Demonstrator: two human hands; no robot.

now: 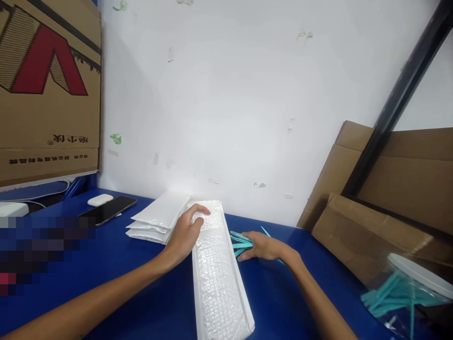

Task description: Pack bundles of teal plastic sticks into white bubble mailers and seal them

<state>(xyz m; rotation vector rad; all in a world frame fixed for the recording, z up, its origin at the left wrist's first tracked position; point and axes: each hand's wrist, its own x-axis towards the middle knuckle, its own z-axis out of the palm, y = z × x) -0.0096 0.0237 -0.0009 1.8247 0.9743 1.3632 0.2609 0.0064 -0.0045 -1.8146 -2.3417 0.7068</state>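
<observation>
A long white bubble mailer (219, 278) lies lengthwise on the blue table, its far end close to the wall. My left hand (186, 231) rests on the mailer's upper left part, thumb and forefinger curved and apart. Right of the mailer, my right hand (260, 245) has its fingers around several thin turquoise sticks (241, 243), which poke out toward the mailer. Another turquoise stick (265, 231) shows just behind this hand. A stack of white mailers (159, 215) sits left of the long one, near my left hand.
At the left are a black phone (109, 210), a white case (100, 200) and a large printed carton (49, 104). A clear tub (406, 293) of turquoise sticks stands at the lower right, before folded cardboard (371, 236). The white wall (219, 104) bounds the table (283, 297) behind.
</observation>
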